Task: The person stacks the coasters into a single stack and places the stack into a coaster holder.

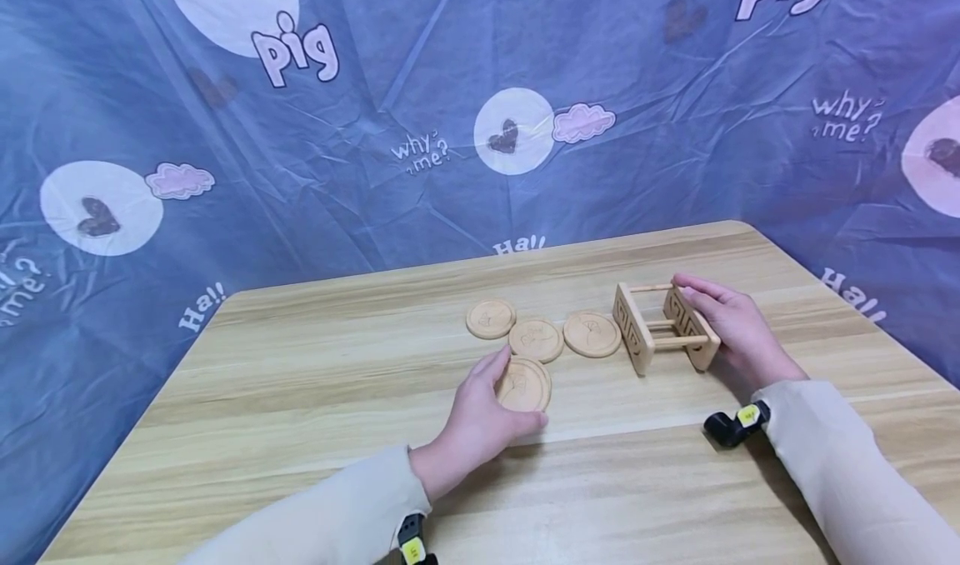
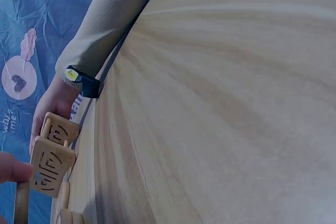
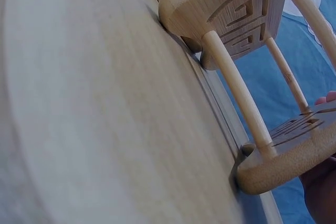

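My left hand (image 1: 477,419) holds a round wooden coaster (image 1: 525,386) by its edges, thumb at the near side and fingertips at the far side. Edge-on in the left wrist view, the same coaster (image 2: 21,203) has the thumb against its rim. Three more engraved coasters, a left one (image 1: 491,318), a middle one (image 1: 536,340) and a right one (image 1: 592,334), lie close together just beyond. My right hand (image 1: 738,327) grips the right side panel of a wooden coaster rack (image 1: 633,329), whose two cut-out panels are joined by rods (image 3: 236,87).
The wood-grain table (image 1: 300,398) extends left and toward me. Behind it hangs a blue printed cloth (image 1: 360,198). Black bands with yellow tags, one at the left wrist (image 1: 412,548) and one at the right (image 1: 748,416), sit on the sleeves.
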{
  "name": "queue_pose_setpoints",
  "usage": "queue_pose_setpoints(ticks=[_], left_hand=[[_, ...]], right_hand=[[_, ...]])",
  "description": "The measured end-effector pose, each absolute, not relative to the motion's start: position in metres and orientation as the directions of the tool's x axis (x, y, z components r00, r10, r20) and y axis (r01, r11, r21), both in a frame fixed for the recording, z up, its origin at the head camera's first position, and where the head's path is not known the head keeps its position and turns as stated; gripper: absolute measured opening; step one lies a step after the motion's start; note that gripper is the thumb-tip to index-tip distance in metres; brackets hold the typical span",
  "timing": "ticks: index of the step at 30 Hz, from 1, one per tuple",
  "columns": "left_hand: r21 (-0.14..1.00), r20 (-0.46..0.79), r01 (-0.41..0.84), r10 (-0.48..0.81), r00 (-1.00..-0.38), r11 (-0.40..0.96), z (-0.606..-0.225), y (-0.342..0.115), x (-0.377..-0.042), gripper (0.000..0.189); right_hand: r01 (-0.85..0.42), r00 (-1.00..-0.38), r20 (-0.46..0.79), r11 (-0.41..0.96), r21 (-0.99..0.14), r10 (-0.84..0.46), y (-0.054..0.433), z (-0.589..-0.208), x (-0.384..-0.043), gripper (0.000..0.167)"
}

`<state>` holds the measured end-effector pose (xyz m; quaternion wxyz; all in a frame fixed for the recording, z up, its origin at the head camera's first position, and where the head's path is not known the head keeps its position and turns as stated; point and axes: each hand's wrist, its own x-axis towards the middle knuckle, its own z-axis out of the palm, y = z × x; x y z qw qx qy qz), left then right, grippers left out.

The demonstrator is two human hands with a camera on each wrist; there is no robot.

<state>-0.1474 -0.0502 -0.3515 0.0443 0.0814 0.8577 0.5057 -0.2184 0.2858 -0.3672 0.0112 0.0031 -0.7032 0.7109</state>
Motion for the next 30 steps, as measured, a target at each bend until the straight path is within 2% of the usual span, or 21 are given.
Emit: queue_pose_setpoints(ticks=[9, 16, 22, 30], left_hand=[[0.871, 0.006, 0.08, 0.153, -0.988, 0.484, -0.354, -0.04, -0.153, 0.095], [0.864, -0.008, 0.065, 0.142, -0.99, 0.499, -0.359, -0.037, -0.161, 0.096], [0.866, -0.019, 0.054, 0.14, -0.99, 0.497, -0.363, -0.037, -0.167, 0.097], [0.867, -0.034, 0.041, 0.141, -0.989, 0.497, -0.368, -0.034, -0.172, 0.098]], right_hand=[[-0.042, -0.999, 0.041, -0.066, -0.997, 0.021, 0.285, -0.368, -0.218, 0.035], [-0.075, -0.997, 0.073, -0.089, -0.993, 0.02, 0.286, -0.371, -0.22, 0.024], [-0.078, -0.997, 0.077, -0.111, -0.991, 0.012, 0.286, -0.371, -0.219, 0.024], [-0.054, -0.998, 0.055, -0.1, -0.994, -0.004, 0.288, -0.371, -0.22, 0.032]])
